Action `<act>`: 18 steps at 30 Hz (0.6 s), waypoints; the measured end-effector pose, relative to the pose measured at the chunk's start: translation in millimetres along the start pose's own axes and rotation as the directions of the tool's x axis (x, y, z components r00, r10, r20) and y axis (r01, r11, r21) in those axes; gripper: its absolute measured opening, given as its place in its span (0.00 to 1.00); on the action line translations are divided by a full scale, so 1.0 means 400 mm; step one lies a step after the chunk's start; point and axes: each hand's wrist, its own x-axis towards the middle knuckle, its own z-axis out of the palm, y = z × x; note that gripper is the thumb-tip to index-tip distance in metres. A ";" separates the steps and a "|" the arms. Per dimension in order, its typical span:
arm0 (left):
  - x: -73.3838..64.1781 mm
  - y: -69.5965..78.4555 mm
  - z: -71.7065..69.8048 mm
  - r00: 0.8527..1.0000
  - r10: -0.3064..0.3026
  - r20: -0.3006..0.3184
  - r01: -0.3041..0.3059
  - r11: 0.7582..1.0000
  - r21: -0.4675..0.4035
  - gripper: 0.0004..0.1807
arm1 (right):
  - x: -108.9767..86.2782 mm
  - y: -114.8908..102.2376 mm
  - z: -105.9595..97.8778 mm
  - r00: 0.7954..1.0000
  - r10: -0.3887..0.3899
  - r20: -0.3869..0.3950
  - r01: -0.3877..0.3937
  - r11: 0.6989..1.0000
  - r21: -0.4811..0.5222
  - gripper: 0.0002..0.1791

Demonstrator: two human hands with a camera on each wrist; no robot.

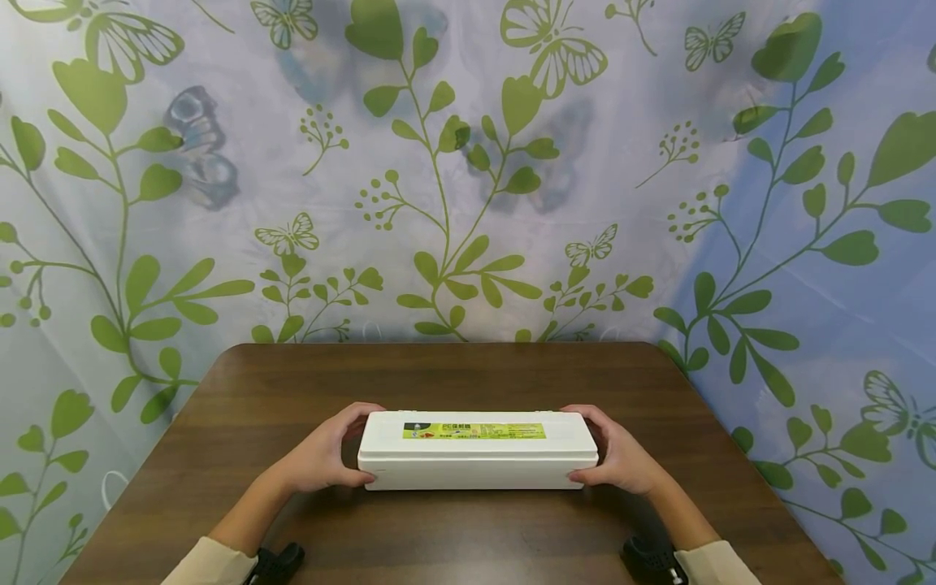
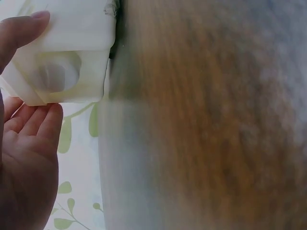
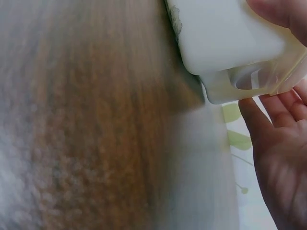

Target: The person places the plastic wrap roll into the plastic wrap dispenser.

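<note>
A long white cling film dispenser [image 1: 468,474] lies crosswise in the middle of the head view, its lid down and a yellow-green printed label [image 1: 474,431] on top. My left hand [image 1: 329,451] grips its left end, thumb on the front face and fingers round the back. The right hand [image 1: 621,459] holds the opposite end the same way. In the left wrist view, the dispenser's end [image 2: 91,79] is partly see-through, with a pale round shape inside. A similar window [image 3: 247,79] appears in the right wrist view. Part of the fingers is hidden behind the dispenser.
Beneath is a dark brown wooden table [image 1: 453,374] with rounded far corners. A leaf-and-butterfly patterned curtain [image 1: 468,203] hangs behind it. Each wrist wears a black strap, the left one [image 1: 278,562] and the right one [image 1: 651,561], by beige sleeves.
</note>
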 end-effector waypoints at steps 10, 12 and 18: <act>-0.001 0.000 0.000 1.000 0.025 -0.002 -0.025 0.999 0.022 0.47 | 0.001 0.003 -0.001 1.000 -0.006 -0.027 0.005 1.000 -0.026 0.50; -0.002 0.000 0.001 1.000 0.019 0.002 -0.019 0.999 0.029 0.47 | 0.001 0.005 -0.002 1.000 -0.006 -0.024 0.006 0.999 -0.032 0.50; -0.001 0.003 0.001 1.000 -0.016 0.001 0.015 0.999 0.041 0.48 | 0.000 0.006 -0.010 1.000 0.000 -0.003 0.000 0.997 -0.079 0.50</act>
